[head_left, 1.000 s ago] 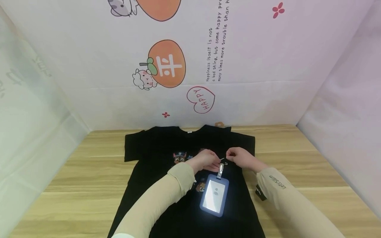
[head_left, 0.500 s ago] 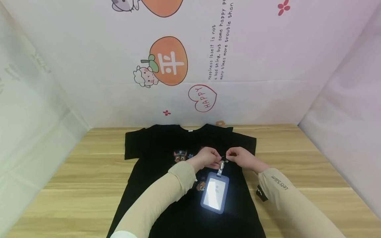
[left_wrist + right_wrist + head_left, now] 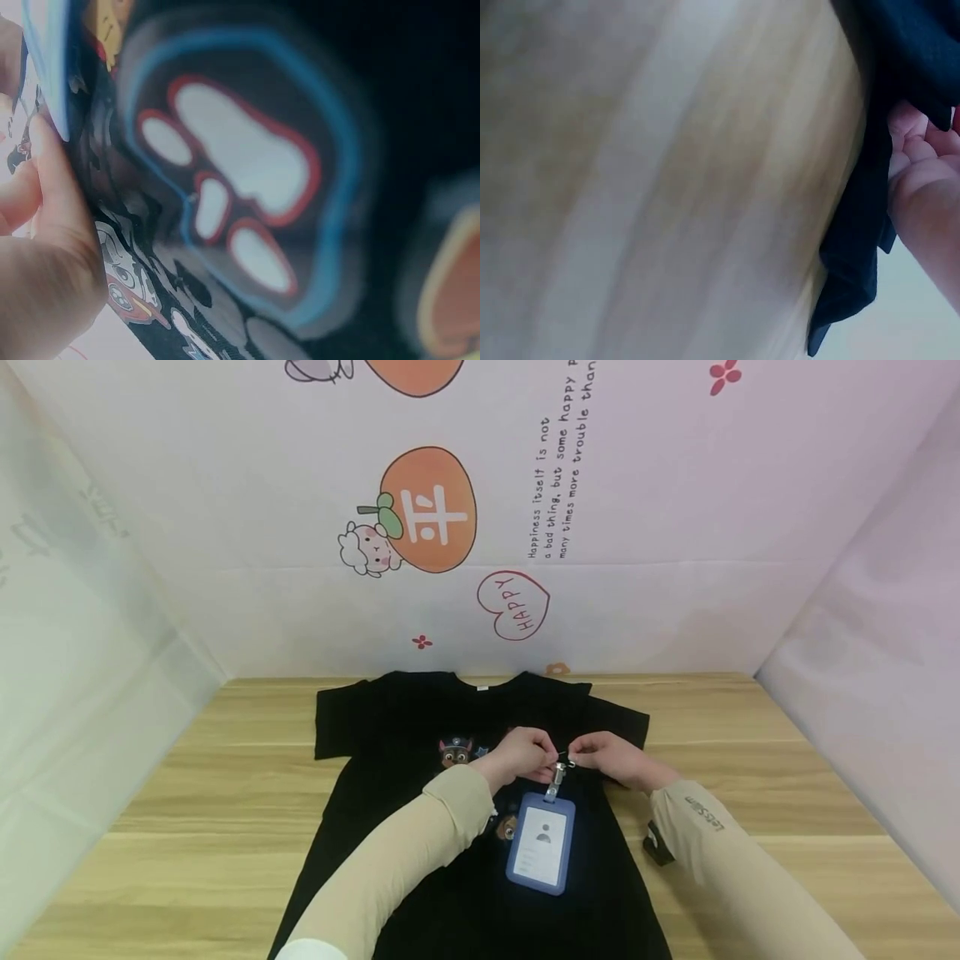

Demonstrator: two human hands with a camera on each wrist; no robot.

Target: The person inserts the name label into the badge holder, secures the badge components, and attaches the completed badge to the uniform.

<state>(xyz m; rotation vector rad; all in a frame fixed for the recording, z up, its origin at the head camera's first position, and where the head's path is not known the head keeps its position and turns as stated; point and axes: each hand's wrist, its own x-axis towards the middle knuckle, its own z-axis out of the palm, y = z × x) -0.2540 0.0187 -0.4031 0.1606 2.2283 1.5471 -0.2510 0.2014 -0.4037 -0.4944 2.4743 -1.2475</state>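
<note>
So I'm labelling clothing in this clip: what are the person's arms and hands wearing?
Both arms wear long, close-fitting beige sleeves to the wrist. The right sleeve carries small dark lettering near the cuff; the left sleeve looks plain. The left hand and right hand are bare, with no gloves, rings or watch visible.

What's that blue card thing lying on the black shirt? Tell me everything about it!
The badge holder is a blue-rimmed, upright rectangle that looks like plastic, with a white card inside showing a small grey person icon and faint lines. It lies flat on the front of the black T-shirt, slightly tilted. A short strap joins its top to a metal clip. The left hand and the right hand both pinch at that clip; neither touches the blue frame.
</note>
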